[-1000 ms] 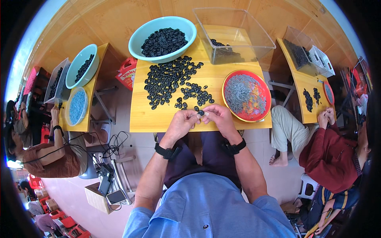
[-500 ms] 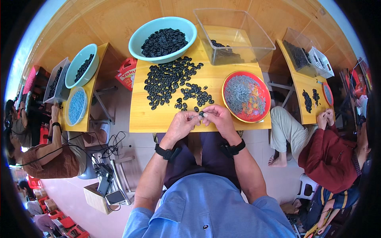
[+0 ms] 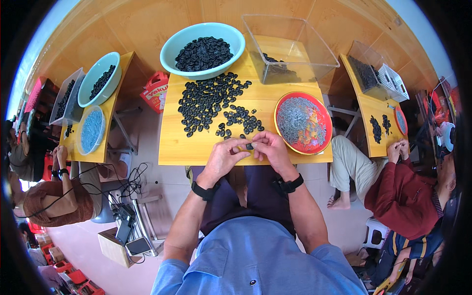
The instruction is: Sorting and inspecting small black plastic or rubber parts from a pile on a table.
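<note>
Both hands meet over the near edge of the yellow table (image 3: 196,153). A small black oval piece (image 3: 249,146) sits between their fingertips. My right hand (image 3: 273,151) pinches it with thumb and forefinger. From the other side my left hand (image 3: 225,158) is closed in toward the same piece, its forefinger tip against it; the finer grip is partly hidden. Just beyond the fingers are a small cluster of black oval pieces (image 3: 241,118) and a larger spread of them (image 3: 199,105). Right of my right hand stands a red bowl (image 3: 325,115) of small grey metal pins, possibly screws.
At the back of the table are a light blue basin (image 3: 169,61) full of black pieces and a clear plastic bin (image 3: 300,29) holding some more. Co-workers sit at side tables left (image 3: 98,156) and right (image 3: 376,147). Cables (image 3: 130,184) tangle at lower left.
My left thumb has drawn slightly away from the piece, and the black oval now shows more plainly at the right fingertips. Both hands stay in nearly the same place.
</note>
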Tool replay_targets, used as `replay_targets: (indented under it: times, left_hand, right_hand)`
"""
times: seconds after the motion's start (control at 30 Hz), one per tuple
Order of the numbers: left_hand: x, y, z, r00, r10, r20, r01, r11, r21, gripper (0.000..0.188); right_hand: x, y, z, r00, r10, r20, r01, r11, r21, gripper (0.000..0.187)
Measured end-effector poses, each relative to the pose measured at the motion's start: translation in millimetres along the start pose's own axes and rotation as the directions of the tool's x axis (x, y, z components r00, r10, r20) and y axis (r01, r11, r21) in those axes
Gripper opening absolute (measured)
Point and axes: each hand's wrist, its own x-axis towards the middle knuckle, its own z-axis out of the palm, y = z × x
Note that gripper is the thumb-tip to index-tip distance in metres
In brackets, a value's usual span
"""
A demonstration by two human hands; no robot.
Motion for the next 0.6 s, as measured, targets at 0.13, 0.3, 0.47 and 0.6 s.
replay_targets:
  times: [0.13, 0.3, 0.47, 0.6]
  left_hand:
    - [2, 5, 0, 1.0, 0.019, 0.005, -0.02, 0.992, 0.122, 0.03]
    - [-2, -8, 1, 1.0, -0.014, -0.024, 0.015, 0.998, 0.06, 0.024]
    - [-3, -8, 0, 0.999, 0.038, -0.029, -0.034, 0.991, 0.13, 0.02]
    - [-1, -8, 0, 0.998, 0.05, -0.03, -0.045, 0.988, 0.148, 0.018]
  right_hand:
    - [0, -3, -1, 1.0, 0.027, 0.011, -0.027, 0.999, -0.024, 0.007]
    - [0, -1, 0, 0.998, 0.027, 0.049, -0.023, 0.996, -0.09, 0.008]
    - [0, -1, -2, 0.997, 0.042, 0.059, -0.035, 0.994, -0.108, 0.008]
    - [1, -3, -1, 0.997, 0.049, 0.06, -0.041, 0.992, -0.122, 0.008]
